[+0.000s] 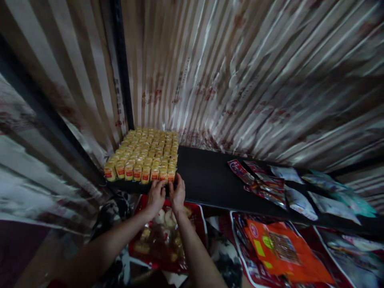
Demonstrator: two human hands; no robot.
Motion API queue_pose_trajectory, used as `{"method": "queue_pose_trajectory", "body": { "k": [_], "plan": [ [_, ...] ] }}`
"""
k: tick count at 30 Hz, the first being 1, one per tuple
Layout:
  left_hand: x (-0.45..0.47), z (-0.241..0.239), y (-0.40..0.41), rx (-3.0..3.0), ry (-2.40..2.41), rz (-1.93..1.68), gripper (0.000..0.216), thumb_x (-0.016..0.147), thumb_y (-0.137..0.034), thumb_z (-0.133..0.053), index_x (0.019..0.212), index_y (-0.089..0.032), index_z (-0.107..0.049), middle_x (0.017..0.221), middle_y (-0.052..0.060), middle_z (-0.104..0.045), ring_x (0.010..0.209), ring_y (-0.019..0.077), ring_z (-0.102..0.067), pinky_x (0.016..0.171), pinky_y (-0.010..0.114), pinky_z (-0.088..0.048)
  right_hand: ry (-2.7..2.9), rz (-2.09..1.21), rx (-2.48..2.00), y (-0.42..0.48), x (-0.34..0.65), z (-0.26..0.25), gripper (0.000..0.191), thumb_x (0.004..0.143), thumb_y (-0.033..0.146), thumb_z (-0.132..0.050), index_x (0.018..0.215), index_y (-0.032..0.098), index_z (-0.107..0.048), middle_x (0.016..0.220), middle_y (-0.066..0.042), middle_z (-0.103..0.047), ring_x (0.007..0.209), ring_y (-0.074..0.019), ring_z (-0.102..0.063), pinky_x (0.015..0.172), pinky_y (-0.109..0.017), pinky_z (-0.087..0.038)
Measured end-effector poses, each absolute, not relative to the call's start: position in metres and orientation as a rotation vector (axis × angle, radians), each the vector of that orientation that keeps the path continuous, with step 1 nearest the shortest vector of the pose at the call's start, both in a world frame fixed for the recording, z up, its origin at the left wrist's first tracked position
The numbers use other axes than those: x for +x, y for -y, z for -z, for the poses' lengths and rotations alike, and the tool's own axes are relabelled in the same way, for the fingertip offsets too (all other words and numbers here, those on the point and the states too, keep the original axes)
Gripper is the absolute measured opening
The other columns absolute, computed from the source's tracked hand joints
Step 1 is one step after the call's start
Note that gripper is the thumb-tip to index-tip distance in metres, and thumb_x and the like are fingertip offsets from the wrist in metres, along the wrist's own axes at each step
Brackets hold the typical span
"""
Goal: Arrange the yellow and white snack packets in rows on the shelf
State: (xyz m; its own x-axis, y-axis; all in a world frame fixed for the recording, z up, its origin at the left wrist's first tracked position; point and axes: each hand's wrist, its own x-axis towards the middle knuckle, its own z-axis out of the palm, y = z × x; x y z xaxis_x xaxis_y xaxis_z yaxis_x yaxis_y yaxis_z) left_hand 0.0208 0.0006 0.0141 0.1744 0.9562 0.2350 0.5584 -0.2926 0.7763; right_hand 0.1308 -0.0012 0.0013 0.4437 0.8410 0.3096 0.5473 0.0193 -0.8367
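Observation:
Small yellow snack packs [145, 175] with red labels stand in tight rows at the left end of a black shelf [207, 172]. At the front right corner of this block, my right hand [178, 194] has its thumb in front of an end pack and its fingers along the side. Close beside it, my left hand [156, 197] has its bent fingers against the lower front of the neighbouring packs. Both hands are partly closed at the packs, and the exact contact of the fingertips is hard to make out.
Red-labelled pouches [264, 184] and white bags [300, 202] lie farther right on the shelf. Below its front edge are a red-rimmed tray [205, 230] of wrapped snacks and another container [240, 250] under an orange packet [288, 252]. A dark post [123, 64] rises behind the packs.

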Motion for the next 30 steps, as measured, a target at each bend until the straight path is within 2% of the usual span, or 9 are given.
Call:
{"method": "queue_pose_trajectory", "body": {
  "k": [8, 14, 20, 25, 30],
  "plan": [
    [0.010, -0.022, 0.008, 2.129, -1.427, -1.007, 0.043, 0.080, -0.005, -0.042, 0.116, -0.022, -0.057, 0.112, 0.007, -0.053, 0.108, 0.0183, -0.053, 0.098, 0.036, -0.047, 1.187, -0.336, -1.645, 0.002, 0.129, -0.003, 0.039, 0.084, 0.038, -0.046, 0.116, 0.017, -0.054, 0.113, -0.013, -0.058, 0.105, -0.0240, -0.053, 0.095, -0.043, -0.043],
    [-0.007, -0.023, 0.019, 2.345, -1.375, -0.909, 0.049, 0.079, -0.003, -0.041, 0.122, -0.023, -0.056, 0.124, 0.006, -0.054, 0.118, 0.0209, -0.045, 0.104, 0.038, -0.042, 1.198, -0.365, -1.602, 0.004, 0.131, -0.003, 0.045, 0.083, 0.040, -0.048, 0.119, 0.014, -0.052, 0.116, -0.015, -0.057, 0.108, -0.0245, -0.053, 0.096, -0.043, -0.043],
    [-0.009, -0.015, 0.019, 2.613, -1.271, -0.759, 0.051, 0.082, -0.009, -0.042, 0.132, -0.019, -0.049, 0.141, 0.008, -0.047, 0.135, 0.0226, -0.032, 0.109, 0.042, -0.035, 1.054, -0.461, -1.608, 0.007, 0.129, -0.007, 0.056, 0.082, 0.051, -0.047, 0.123, 0.014, -0.053, 0.124, -0.016, -0.056, 0.117, -0.0250, -0.050, 0.101, -0.042, -0.039],
    [-0.003, -0.016, 0.009, 2.911, -0.945, -0.577, 0.050, 0.088, -0.016, -0.037, 0.137, -0.013, -0.041, 0.148, 0.008, -0.037, 0.143, 0.0195, -0.017, 0.117, 0.041, -0.018, 0.768, -0.707, -1.499, -0.005, 0.134, -0.016, 0.070, 0.086, 0.063, -0.030, 0.136, 0.016, -0.044, 0.143, -0.009, -0.044, 0.132, -0.0209, -0.040, 0.109, -0.037, -0.032],
    [0.008, -0.018, -0.010, 2.942, -0.787, -0.441, 0.042, 0.092, -0.021, -0.033, 0.128, -0.011, -0.051, 0.146, 0.011, -0.039, 0.141, 0.0172, -0.024, 0.117, 0.039, -0.013, 0.662, -0.907, -1.368, -0.027, 0.145, -0.022, 0.077, 0.085, 0.070, -0.021, 0.143, 0.021, -0.033, 0.151, -0.002, -0.030, 0.139, -0.0177, -0.030, 0.109, -0.036, -0.034]
  ]
}}
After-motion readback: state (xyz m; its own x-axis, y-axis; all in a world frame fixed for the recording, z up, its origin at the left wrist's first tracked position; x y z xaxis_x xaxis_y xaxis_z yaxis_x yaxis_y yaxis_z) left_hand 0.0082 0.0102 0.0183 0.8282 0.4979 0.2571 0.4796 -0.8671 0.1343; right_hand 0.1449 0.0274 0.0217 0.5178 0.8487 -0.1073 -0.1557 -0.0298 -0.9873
